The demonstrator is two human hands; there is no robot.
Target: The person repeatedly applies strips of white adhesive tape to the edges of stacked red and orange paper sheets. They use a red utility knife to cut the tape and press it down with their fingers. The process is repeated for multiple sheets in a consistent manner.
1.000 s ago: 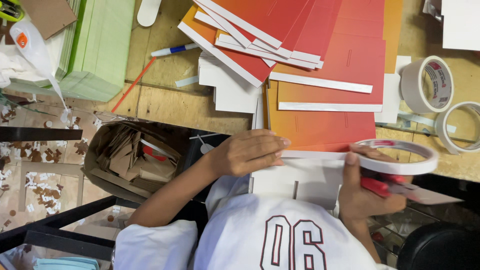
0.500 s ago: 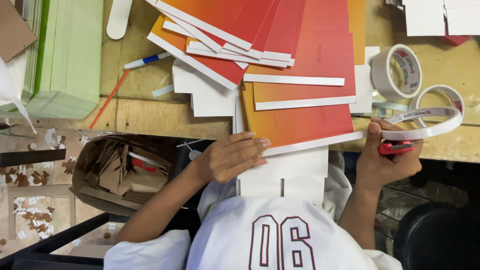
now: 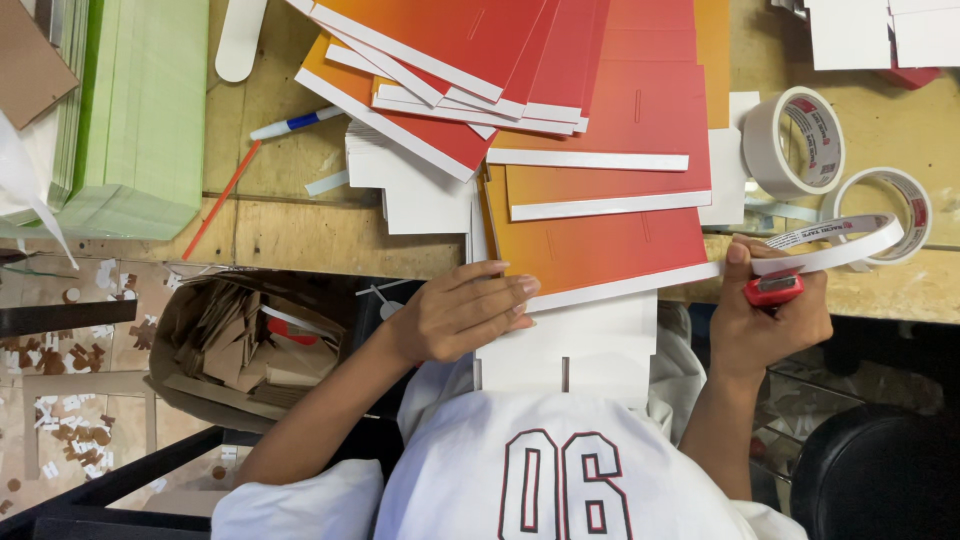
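We are pressing our left hand (image 3: 460,318) flat, its grip released, on the near white edge of the orange-red card (image 3: 600,245), which is lying on the surface (image 3: 320,235) in front of us and overhanging its near edge. Our right hand (image 3: 770,325) is clenching its grip around a small red cutter (image 3: 773,288), with the thumb pinning a white tape strip (image 3: 830,248) at the card's right corner. We are judging this as the start of taping that edge. The next move is calling for the strip to be drawn leftward in line with the edge while the left hand is holding the card down.
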